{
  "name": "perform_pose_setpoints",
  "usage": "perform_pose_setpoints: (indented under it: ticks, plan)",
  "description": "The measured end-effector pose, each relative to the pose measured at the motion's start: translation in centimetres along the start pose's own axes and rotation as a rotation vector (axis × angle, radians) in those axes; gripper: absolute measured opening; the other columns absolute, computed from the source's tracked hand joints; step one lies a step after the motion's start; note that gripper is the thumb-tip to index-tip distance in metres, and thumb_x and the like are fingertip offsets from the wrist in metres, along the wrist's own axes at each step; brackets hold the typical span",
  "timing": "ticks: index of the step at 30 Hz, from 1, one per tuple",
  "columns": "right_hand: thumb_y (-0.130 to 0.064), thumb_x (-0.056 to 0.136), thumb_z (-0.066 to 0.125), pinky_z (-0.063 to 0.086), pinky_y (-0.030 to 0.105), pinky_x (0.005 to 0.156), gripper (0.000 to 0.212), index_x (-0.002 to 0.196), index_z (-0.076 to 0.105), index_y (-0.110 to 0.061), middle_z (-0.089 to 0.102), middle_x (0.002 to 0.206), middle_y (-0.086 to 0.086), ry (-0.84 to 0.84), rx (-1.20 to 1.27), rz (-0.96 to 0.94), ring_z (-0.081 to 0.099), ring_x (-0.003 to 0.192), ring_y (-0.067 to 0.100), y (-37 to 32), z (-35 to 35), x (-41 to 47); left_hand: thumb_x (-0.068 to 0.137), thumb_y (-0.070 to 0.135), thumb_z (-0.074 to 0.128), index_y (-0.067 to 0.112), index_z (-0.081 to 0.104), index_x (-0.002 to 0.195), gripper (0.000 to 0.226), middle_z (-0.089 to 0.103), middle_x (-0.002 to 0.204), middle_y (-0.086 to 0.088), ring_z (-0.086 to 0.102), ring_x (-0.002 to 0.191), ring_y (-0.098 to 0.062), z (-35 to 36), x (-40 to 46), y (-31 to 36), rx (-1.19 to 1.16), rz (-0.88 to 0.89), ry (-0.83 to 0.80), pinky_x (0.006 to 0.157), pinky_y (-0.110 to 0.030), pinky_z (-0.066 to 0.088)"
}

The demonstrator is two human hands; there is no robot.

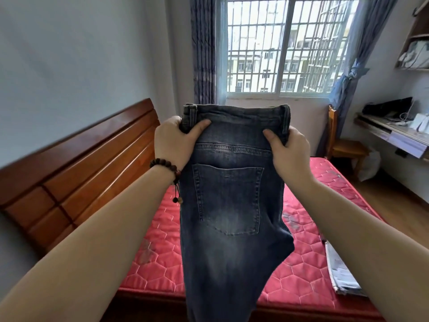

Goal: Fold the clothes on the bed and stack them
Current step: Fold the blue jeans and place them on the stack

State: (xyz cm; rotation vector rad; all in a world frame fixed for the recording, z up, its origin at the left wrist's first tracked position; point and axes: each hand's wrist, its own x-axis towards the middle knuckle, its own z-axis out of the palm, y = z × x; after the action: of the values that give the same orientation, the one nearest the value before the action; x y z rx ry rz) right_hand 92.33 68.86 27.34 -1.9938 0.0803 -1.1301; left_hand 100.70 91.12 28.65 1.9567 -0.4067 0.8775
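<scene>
Denim jeans [228, 205], dark blue and faded at the seat, hang in the air over a bed [157, 259] with a red quilted mattress, back pocket facing the camera. From the head view, the only container-like thing is a wall shelf [415, 40] at upper right, holding pale items too blurred to name. The left hand [173, 141] forms a closed grip on the waistband's left corner, thumb pressed across the front and fingers curled behind. The right hand [289, 151] pinches the right corner the same way, thumb on the denim. Both forearms reach forward and up, raising the waistband level before the window [287, 47]. A beaded bracelet [164, 167] circles the left wrist. Folded pale cloth [341, 273] lies at the mattress's right edge. A tabletop [392, 133] with clutter stands at right.
</scene>
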Motion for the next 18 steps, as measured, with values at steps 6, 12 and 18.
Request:
perform_pose_setpoints:
  ticks: [6, 12, 18]
  plan:
    - [-0.024, 0.088, 0.067, 0.04, 0.027, 0.066, 0.011, 0.093, 0.065, -0.014, 0.065, 0.086, -0.004, -0.153, 0.044, 0.127, 0.06, 0.081, 0.018, 8.0, 1.4, 1.6, 0.073, 0.058, 0.073, 0.03, 0.057, 0.056, 0.036, 0.057, 0.052, 0.017, 0.055, 0.055, 0.009, 6.5, -0.1, -4.3, -0.101, -0.063, -0.248, 0.051, -0.006, 0.036]
    - [-0.012, 0.084, 0.072, 0.053, 0.043, 0.09, 0.014, 0.095, 0.067, -0.019, 0.071, 0.1, 0.008, -0.3, 0.233, 0.371, 0.066, 0.092, 0.024, 20.0, 4.7, 4.0, 0.075, 0.03, 0.081, 0.036, 0.067, 0.079, 0.015, 0.069, 0.081, 0.02, 0.062, 0.073, 0.011, 16.8, 0.1, -10.7, -0.251, -0.191, -0.528, 0.071, -0.01, 0.048]
    - [-0.005, 0.082, 0.072, 0.054, 0.025, 0.074, 0.018, 0.09, 0.069, -0.021, 0.075, 0.088, -0.005, -0.433, 0.341, 0.62, 0.067, 0.085, 0.014, 35.2, 10.8, 9.4, 0.081, 0.011, 0.076, 0.017, 0.067, 0.109, 0.031, 0.07, 0.104, 0.009, 0.066, 0.093, 0.0, 30.2, 2.4, -18.9, -0.28, -0.366, -0.74, 0.079, -0.01, 0.049]
